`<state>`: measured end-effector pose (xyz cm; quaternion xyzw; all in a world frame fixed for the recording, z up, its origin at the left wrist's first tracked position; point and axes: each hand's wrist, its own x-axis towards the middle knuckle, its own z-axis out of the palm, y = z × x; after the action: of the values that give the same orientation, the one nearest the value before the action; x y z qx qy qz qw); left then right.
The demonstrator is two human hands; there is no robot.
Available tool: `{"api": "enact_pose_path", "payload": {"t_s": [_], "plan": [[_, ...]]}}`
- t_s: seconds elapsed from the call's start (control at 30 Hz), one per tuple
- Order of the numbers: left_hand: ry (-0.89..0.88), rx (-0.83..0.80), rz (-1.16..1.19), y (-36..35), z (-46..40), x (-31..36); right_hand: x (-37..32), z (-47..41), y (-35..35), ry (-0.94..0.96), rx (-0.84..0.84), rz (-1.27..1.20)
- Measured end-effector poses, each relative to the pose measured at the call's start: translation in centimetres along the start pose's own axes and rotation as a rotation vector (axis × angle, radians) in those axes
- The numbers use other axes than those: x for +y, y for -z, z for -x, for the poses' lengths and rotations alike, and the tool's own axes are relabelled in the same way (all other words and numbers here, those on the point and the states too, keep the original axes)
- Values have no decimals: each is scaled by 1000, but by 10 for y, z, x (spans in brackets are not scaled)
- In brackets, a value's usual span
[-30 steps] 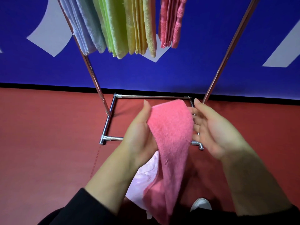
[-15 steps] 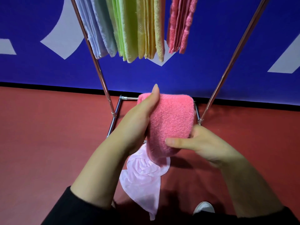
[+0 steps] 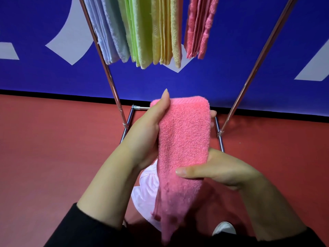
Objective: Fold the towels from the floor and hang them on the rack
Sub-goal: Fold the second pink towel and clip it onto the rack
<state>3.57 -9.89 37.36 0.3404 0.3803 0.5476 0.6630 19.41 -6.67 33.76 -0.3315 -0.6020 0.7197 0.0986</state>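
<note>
A pink towel (image 3: 183, 139) folded into a long narrow strip is held upright in front of me, its loose end hanging down past my wrists. My left hand (image 3: 147, 132) grips its left edge, thumb lying up along the fold. My right hand (image 3: 219, 172) holds the right side, thumb pressed across the front and fingertips showing behind the top. A pale pink towel (image 3: 146, 186) lies crumpled on the red floor below. The chrome rack (image 3: 114, 90) stands ahead, with folded blue, green, yellow and pink towels (image 3: 197, 27) hanging from above.
The rack's two slanted poles (image 3: 249, 75) frame my hands, and its base bars (image 3: 219, 138) rest on the red floor. A blue wall with white shapes (image 3: 69, 41) stands behind. A white shoe (image 3: 224, 228) shows at the bottom right.
The pink towel was draped open over my left hand; my right hand has closed on it, and both hands have raised the narrow folded strip towards the rack.
</note>
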Motion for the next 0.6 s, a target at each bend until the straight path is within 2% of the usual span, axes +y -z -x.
{"api": "enact_pose_path", "payload": {"t_s": [0.1,0.2,0.3,0.43,0.6], "plan": [[-15,-25,108,8,-3,0,0,-1,2,4,-12,-21],[-31,33,243,21,-6,1,1,0,5,10,-5,-51],[1,172,357,29,-11,-2,2,1,7,34,-41,-84],[106,431,491,42,-18,-12,3,4,8,75,-108,-260],[238,622,380,45,-21,-19,-1,8,12,110,-78,-427]]}}
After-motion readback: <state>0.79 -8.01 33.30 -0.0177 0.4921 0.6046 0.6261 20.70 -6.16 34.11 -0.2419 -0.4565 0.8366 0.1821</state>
